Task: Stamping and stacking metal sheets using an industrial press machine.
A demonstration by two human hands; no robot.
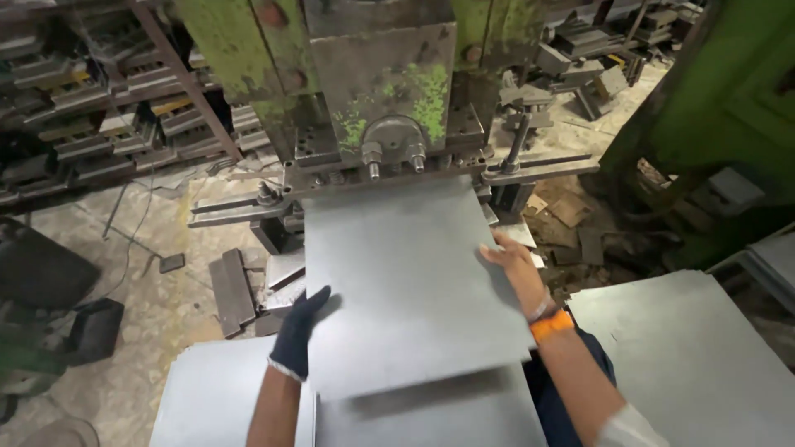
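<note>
A flat grey metal sheet (pixel 406 281) lies tilted in front of me, its far edge pushed under the green press (pixel 385 91). My left hand (pixel 302 327), in a dark blue glove, grips the sheet's left edge. Bare, with an orange band at the wrist, my right hand (pixel 513 265) holds the sheet's right edge.
More grey sheets lie stacked below (pixel 431 418), at the lower left (pixel 207 397) and at the right (pixel 687 348). Racks of metal dies (pixel 91 108) fill the left wall. Another green machine (pixel 729 108) stands at the right. Scrap pieces (pixel 236 290) litter the concrete floor.
</note>
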